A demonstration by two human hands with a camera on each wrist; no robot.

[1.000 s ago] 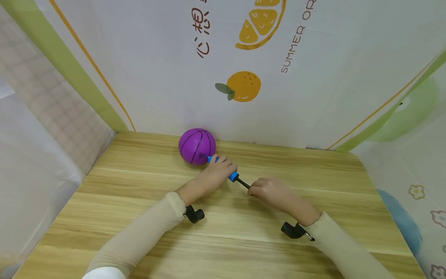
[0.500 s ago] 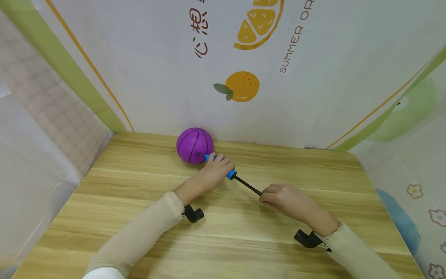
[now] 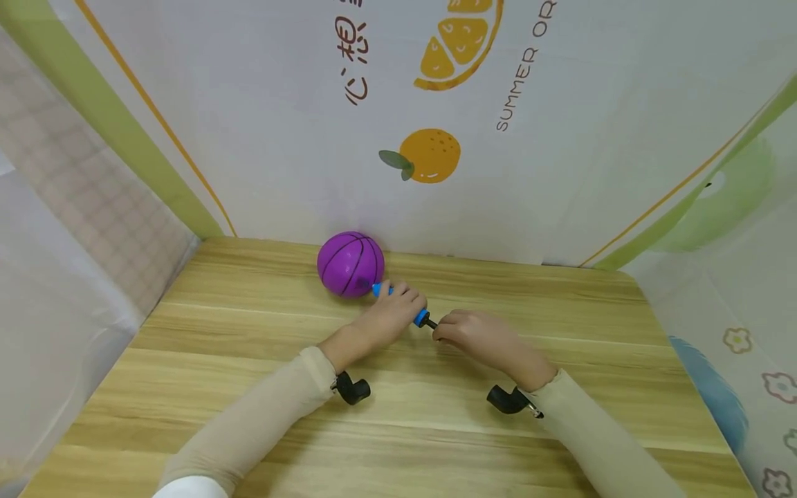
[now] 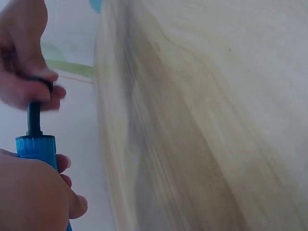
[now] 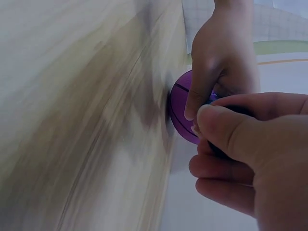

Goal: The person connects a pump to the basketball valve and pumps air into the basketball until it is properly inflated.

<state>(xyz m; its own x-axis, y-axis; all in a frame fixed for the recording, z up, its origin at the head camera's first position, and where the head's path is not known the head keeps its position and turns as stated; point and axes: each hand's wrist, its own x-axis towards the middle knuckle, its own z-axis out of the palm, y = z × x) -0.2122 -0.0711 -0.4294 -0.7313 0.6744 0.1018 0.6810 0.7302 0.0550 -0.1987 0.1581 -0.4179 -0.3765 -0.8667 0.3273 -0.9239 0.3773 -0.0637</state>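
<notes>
A purple ball (image 3: 351, 263) with black basketball lines sits near the back of the table. Beside it, my left hand (image 3: 391, 317) grips the blue barrel of a hand pump (image 3: 421, 318), whose front end points at the ball. Whether a needle enters the ball cannot be made out. My right hand (image 3: 482, 337) holds the pump's black handle, mostly hidden by the fingers. Only a short length of black rod (image 4: 33, 118) shows between barrel and handle in the left wrist view. In the right wrist view, thumb and fingers of the right hand (image 5: 269, 149) curl round the handle.
The wood-grain table (image 3: 398, 429) extends in front of and beside both hands. A white printed curtain (image 3: 299, 152) hangs behind the ball, close to the table's back edge. Black wrist cameras (image 3: 353, 389) jut out below both wrists.
My right hand first drew the handle outward, lengthening the bare rod, then moved back left toward the barrel. The left hand keeps its grip, and the ball has turned slightly.
</notes>
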